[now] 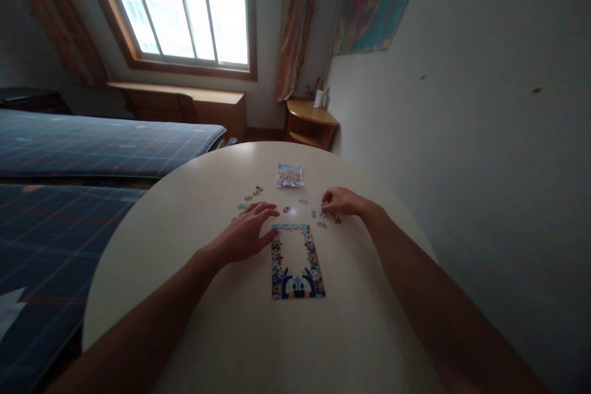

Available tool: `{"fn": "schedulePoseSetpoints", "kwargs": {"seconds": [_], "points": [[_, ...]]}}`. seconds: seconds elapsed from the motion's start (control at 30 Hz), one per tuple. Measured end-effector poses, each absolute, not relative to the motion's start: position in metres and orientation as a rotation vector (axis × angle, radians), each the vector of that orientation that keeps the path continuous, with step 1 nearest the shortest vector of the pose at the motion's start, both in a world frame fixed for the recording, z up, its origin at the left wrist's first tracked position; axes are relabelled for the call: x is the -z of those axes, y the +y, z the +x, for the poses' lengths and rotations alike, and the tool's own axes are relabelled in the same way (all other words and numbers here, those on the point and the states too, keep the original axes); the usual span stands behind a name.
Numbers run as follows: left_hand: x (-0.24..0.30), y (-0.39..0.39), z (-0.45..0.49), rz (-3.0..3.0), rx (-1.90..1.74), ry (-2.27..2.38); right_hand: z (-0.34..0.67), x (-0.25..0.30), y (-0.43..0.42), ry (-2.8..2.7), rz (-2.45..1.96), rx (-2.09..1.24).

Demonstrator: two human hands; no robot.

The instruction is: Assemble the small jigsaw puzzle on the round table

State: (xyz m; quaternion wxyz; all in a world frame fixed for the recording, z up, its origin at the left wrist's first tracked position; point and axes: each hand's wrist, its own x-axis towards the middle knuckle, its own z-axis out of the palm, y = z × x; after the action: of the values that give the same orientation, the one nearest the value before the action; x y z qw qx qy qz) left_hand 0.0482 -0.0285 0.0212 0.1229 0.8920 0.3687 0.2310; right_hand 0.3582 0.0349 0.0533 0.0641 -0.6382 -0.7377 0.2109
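A partly built jigsaw puzzle (300,288) lies on the round table, its border joined around an open middle and a blue cartoon face along its near edge. My left hand (249,231) is open, palm down, with the thumb at the puzzle's upper left corner and the fingers stretched above it. To the right, my right hand (345,202) has its fingertips closed on a small puzzle piece among several loose pieces (322,225); the fingers partly hide it. Between the hands lies a red piece (287,209), with a bluish piece (303,201) farther back.
A small printed picture packet (289,176) lies toward the back of the white table (207,178). More loose pieces (257,191) are scattered beyond my left hand. A plaid mattress (92,141) is at the left, a wall (484,135) at the right, and a corner shelf (311,114) behind.
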Motion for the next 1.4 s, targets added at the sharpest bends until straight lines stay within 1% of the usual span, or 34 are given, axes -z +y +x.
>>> {"fn": "schedulePoseSetpoints", "kwargs": {"seconds": [0.13, 0.27, 0.5, 0.57, 0.67, 0.83, 0.97, 1.1, 1.17, 1.27, 1.4], "points": [[-0.025, -0.035, 0.053, 2.647, -0.632, 0.891, 0.357, -0.058, 0.030, -2.195, -1.883, -0.630], [-0.025, -0.037, 0.056, 2.605, -0.681, 0.864, 0.347, -0.062, 0.010, -2.116, -1.778, -0.635], [-0.033, -0.043, 0.063, 2.436, -0.692, 0.936, 0.302, -0.050, -0.052, -1.751, -1.386, -1.176], [-0.038, -0.048, 0.067, 2.357, -0.690, 0.944, 0.292, -0.043, -0.064, -1.614, -1.308, -1.261], [-0.043, -0.053, 0.073, 2.245, -0.685, 0.994, 0.283, -0.036, -0.074, -1.514, -1.271, -1.286], [-0.042, -0.053, 0.076, 2.125, -0.650, 1.010, 0.276, -0.035, -0.078, -1.445, -1.300, -1.236], [-0.042, -0.050, 0.073, 2.090, -0.537, 0.994, 0.282, -0.042, -0.079, -1.628, -1.298, -1.199], [-0.049, -0.053, 0.071, 2.084, -0.377, 0.949, 0.294, -0.051, -0.080, -1.929, -1.289, -1.062], [-0.053, -0.057, 0.072, 2.121, -0.312, 0.924, 0.298, -0.054, -0.081, -2.011, -1.292, -1.080], [-0.055, -0.063, 0.073, 2.276, -0.325, 0.843, 0.302, -0.054, -0.083, -2.142, -1.261, -1.132], [-0.055, -0.069, 0.073, 2.438, -0.369, 0.766, 0.303, -0.054, -0.085, -2.357, -1.098, -0.995]]}}
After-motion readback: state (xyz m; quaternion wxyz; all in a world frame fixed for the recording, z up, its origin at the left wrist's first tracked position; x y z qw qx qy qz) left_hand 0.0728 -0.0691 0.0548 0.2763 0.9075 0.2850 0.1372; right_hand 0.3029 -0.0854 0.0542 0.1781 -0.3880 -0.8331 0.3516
